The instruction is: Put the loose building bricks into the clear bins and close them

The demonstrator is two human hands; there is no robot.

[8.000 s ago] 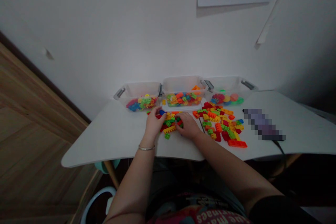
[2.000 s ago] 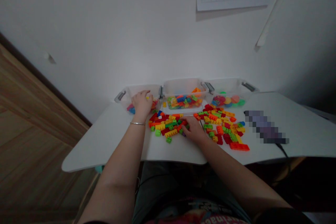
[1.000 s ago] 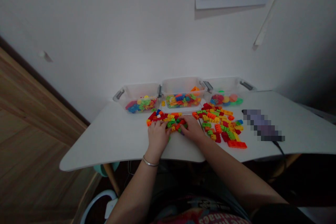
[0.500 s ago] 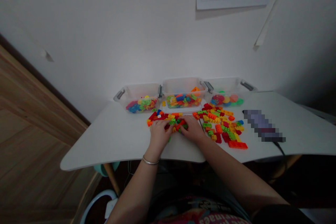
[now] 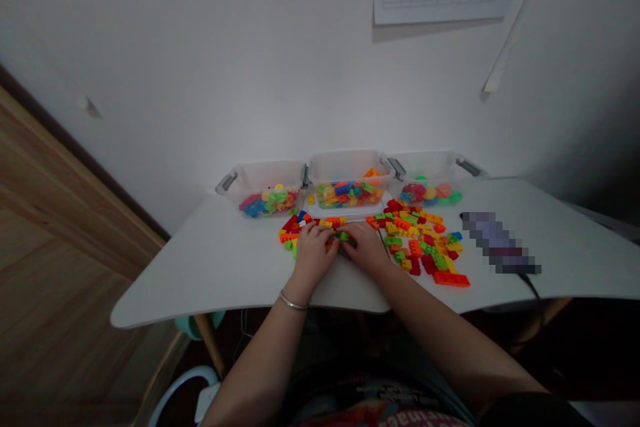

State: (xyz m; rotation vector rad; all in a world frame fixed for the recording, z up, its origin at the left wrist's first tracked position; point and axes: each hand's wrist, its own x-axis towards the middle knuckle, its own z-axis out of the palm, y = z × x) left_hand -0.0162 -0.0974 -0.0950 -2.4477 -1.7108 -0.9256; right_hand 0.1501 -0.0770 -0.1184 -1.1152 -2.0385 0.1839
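Note:
My left hand (image 5: 314, 255) and my right hand (image 5: 367, 248) lie side by side on a small pile of coloured plastic bricks (image 5: 300, 227) on the white table (image 5: 220, 267). Both hands have their fingers curled down over bricks between them, where a green brick (image 5: 343, 236) shows. What each hand grips is hidden under the fingers. A silver bangle circles my left wrist. A larger spread of bricks (image 5: 423, 243) lies just right of my right hand.
Three clear tubs stand along the wall: the left tub (image 5: 260, 180), middle tub (image 5: 347, 170) and right tub (image 5: 433, 170), all holding coloured pieces. A blurred dark object (image 5: 500, 250) with a cable lies at the right. A stool (image 5: 175, 393) shows below the table's left edge.
My left hand came back from the left tub to the brick pile and now sits close against my right hand. The right hand has barely moved.

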